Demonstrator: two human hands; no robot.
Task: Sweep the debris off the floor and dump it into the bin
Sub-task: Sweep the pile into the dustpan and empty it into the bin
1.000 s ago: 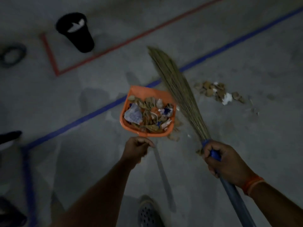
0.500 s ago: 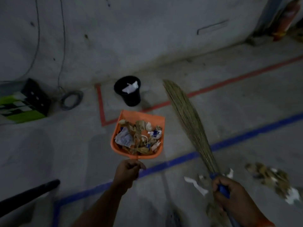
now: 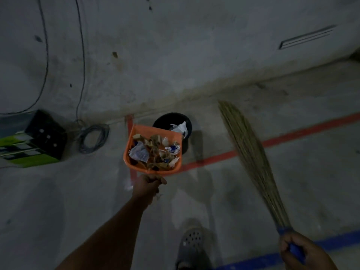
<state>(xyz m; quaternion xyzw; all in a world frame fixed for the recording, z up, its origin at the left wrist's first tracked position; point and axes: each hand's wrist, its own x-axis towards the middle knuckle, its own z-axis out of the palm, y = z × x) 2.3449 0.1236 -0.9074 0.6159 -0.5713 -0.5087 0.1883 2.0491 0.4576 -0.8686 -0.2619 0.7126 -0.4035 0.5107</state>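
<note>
Left hand [image 3: 147, 187] grips the debris-laden orange dustpan [image 3: 136, 162] beside the black bin [image 3: 165, 119]; right hand [image 3: 303, 252] clenches the broom [image 3: 251, 156].

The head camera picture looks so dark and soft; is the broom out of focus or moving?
Head view: dim light, dull colours; the broom bristles smear like motion blur, while the orange dustpan and black bin are somewhat sharper; wall lines bow from the wide lens.

Left hand [image 3: 149, 185] holds loaded dustpan [image 3: 136, 164] near bin [image 3: 165, 119].
</note>
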